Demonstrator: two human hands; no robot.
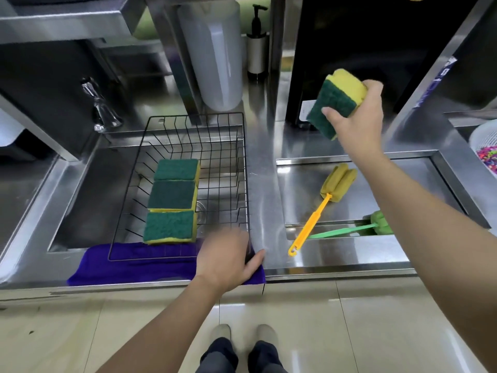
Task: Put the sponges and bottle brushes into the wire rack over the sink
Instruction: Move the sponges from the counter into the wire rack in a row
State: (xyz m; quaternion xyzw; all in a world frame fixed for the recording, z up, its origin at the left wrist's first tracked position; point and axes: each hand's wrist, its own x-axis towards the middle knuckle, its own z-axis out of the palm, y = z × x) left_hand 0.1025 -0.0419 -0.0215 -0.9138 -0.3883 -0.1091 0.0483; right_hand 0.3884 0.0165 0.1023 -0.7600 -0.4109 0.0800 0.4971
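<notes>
The right hand (355,122) is raised above the steel worktop (265,200), its fingers (329,114) clenched around a yellow sponge with a green scouring face (336,102), held tilted and well clear of the wire rack (236,146). The left hand (224,261) rests on the near right corner of the rack, fingers wrapped over the rim, with the thumb lying on a purple cloth (134,265) that runs under the rack's front edge. The rack sits over the sink (80,189), and three sponges (172,201) lie inside it in a row, green side up, each touching the next. To the right, in a shallow steel tray (376,254), lie two bottle brushes: an orange-handled brush with a yellow foam head (320,208) and, beside it, a green brush (349,231) whose handle passes under the orange one. A soap pump bottle (257,47) stands upright at the back.
</notes>
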